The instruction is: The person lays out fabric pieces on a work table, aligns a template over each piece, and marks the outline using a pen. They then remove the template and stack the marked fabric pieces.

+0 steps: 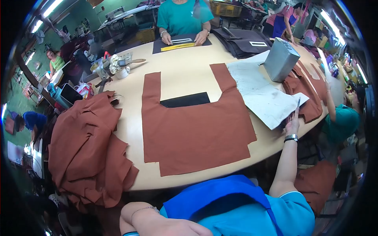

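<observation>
My right hand (pixel 292 122) reaches out to the right edge of the table, its fingers closed around a slim, dark, pen-like tool (pixel 298 103). It is beside the corner of a large white pattern sheet (pixel 252 90). My left hand (pixel 179 228) is bent in close to my body at the bottom edge; its fingers are out of sight. In front of me a rust-brown fabric bag panel (pixel 197 133) with two straps lies flat. A black piece (pixel 187 100) shows between its straps.
A pile of rust-brown fabric (pixel 84 145) hangs over the left edge. A metal block (pixel 281 59) stands on the white sheet, near more brown pieces (pixel 305 92). A glue pot with brush (pixel 122 70) stands at left. Across the table, a person (pixel 185 19) handles dark pieces and a yellow ruler (pixel 178 47).
</observation>
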Available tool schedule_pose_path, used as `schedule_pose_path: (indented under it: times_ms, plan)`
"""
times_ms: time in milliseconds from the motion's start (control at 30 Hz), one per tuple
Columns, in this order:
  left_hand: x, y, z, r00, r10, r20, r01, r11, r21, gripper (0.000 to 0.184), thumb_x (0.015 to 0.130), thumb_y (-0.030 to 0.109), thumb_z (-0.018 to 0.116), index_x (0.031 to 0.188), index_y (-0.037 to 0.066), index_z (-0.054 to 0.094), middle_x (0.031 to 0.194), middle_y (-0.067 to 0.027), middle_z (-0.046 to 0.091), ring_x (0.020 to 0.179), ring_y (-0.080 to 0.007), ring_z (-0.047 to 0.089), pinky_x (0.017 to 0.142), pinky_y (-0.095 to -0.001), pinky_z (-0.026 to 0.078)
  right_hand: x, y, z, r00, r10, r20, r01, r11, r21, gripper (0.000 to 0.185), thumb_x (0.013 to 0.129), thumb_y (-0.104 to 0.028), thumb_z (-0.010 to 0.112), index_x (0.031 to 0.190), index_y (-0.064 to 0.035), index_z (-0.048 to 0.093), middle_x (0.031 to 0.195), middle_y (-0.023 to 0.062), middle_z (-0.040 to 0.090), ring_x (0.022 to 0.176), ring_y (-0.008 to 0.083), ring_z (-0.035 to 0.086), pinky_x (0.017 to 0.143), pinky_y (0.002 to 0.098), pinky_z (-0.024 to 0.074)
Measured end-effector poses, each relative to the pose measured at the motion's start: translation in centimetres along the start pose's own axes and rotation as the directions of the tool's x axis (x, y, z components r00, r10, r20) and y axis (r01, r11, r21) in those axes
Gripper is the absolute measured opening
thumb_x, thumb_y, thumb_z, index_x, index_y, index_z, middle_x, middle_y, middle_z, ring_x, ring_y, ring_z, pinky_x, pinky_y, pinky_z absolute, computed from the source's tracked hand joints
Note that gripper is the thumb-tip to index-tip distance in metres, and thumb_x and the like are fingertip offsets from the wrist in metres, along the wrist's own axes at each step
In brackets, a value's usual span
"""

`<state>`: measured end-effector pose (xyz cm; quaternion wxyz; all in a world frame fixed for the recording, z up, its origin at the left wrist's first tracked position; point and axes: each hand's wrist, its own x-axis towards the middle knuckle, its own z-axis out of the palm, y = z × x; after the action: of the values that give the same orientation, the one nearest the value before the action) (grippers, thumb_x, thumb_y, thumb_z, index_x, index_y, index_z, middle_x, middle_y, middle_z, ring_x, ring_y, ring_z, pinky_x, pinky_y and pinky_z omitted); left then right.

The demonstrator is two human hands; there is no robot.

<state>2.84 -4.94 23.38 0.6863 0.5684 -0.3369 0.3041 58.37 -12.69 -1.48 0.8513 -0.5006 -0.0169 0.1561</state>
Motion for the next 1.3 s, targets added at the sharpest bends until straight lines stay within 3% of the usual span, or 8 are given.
schedule_pose_path:
  times_ms: [233,267,367,467,667,1033,1233,1300]
  plan:
    - [-3.6,-2.1,-2.2,0.988,-0.154,0.028,0.156,0.963,-0.219,0.017,0.094,0.021,0.061,0.091,0.004,0.062,0.087,-0.0134,0.063,0.077,-0.0261,0.063,0.071,-0.0444,0.047,2.0,0.8,-2.2,0.978,-0.208,0.004,0.202,0.948,-0.247,0.060,0.089,-0.042,0.070,0.128,-0.0038,0.045,0.115,0.0076,0.061,0.101,0.0198,0.061,0.084,0.0320,0.0503]
    - [-4.3,-2.8,-2.9,0.958,-0.260,-0.121,0.269,0.960,0.071,0.023,0.091,0.025,0.066,0.098,0.003,0.062,0.090,-0.0136,0.063,0.079,-0.0269,0.063,0.073,-0.0413,0.048,1.8,0.7,-2.1,0.991,-0.136,0.011,0.136,0.974,-0.179,0.063,0.089,-0.044,0.070,0.129,-0.0034,0.044,0.117,0.0086,0.060,0.104,0.0210,0.059,0.088,0.0335,0.0490]
    - [-7.9,-7.3,-5.8,0.756,-0.456,-0.470,0.638,0.356,0.682,0.051,0.085,0.039,0.072,0.125,0.009,0.060,0.122,-0.0154,0.061,0.115,-0.0354,0.057,0.095,-0.0495,0.046,1.3,0.9,-1.8,0.998,0.006,0.058,-0.010,0.998,0.062,0.075,0.087,-0.053,0.068,0.136,-0.0026,0.043,0.128,0.0119,0.054,0.117,0.0252,0.052,0.102,0.0391,0.0413]
    - [-13.7,-12.8,-6.7,0.670,-0.482,-0.564,0.478,-0.300,0.825,0.061,0.086,0.049,0.066,0.137,0.017,0.053,0.145,-0.0205,0.042,0.136,-0.0423,0.036,0.105,-0.0631,0.031,3.9,1.9,-2.2,1.000,0.004,-0.003,-0.003,0.962,0.272,0.065,0.080,-0.049,0.077,0.123,-0.0045,0.057,0.113,0.0070,0.062,0.105,0.0198,0.059,0.094,0.0350,0.0481]
    - [-16.8,-16.3,-6.2,0.558,-0.540,-0.630,0.527,-0.356,0.772,0.065,0.090,0.060,0.052,0.143,0.024,0.047,0.153,-0.0221,0.030,0.143,-0.0432,0.024,0.106,-0.0711,0.020,-2.3,1.4,5.3,0.965,-0.130,0.229,0.199,0.930,-0.310,0.046,0.081,-0.005,0.074,0.122,0.0017,0.056,0.118,0.0092,0.063,0.105,0.0208,0.060,0.093,0.0341,0.0459]
    - [-17.5,-16.5,-6.1,0.571,-0.531,-0.626,0.528,-0.346,0.775,0.068,0.090,0.062,0.050,0.144,0.021,0.046,0.155,-0.0210,0.027,0.144,-0.0408,0.022,0.108,-0.0703,0.018,-4.8,-8.6,18.1,0.615,-0.608,0.502,0.784,0.404,-0.471,0.033,0.091,-0.015,0.063,0.117,0.0037,0.057,0.106,0.0128,0.067,0.093,0.0195,0.062,0.084,0.0329,0.0479]
    - [-16.2,-14.3,-7.4,0.545,-0.505,-0.669,0.770,-0.013,0.638,0.061,0.093,0.043,0.058,0.145,0.014,0.043,0.156,-0.0199,0.025,0.146,-0.0370,0.020,0.113,-0.0621,0.017,-9.7,-11.8,21.9,0.721,-0.471,0.508,0.559,0.829,-0.025,0.043,0.091,-0.019,0.065,0.128,-0.0020,0.052,0.116,0.0099,0.063,0.100,0.0190,0.062,0.086,0.0327,0.0512]
    - [-16.2,-14.3,-9.3,0.578,-0.405,-0.708,0.816,0.308,0.489,0.060,0.096,0.044,0.053,0.146,0.012,0.041,0.157,-0.0174,0.025,0.146,-0.0341,0.022,0.116,-0.0563,0.016,-13.6,-12.7,23.0,0.790,-0.322,0.521,0.371,0.928,0.010,0.044,0.092,-0.021,0.066,0.128,-0.0007,0.051,0.115,0.0119,0.063,0.101,0.0193,0.063,0.085,0.0328,0.0528]
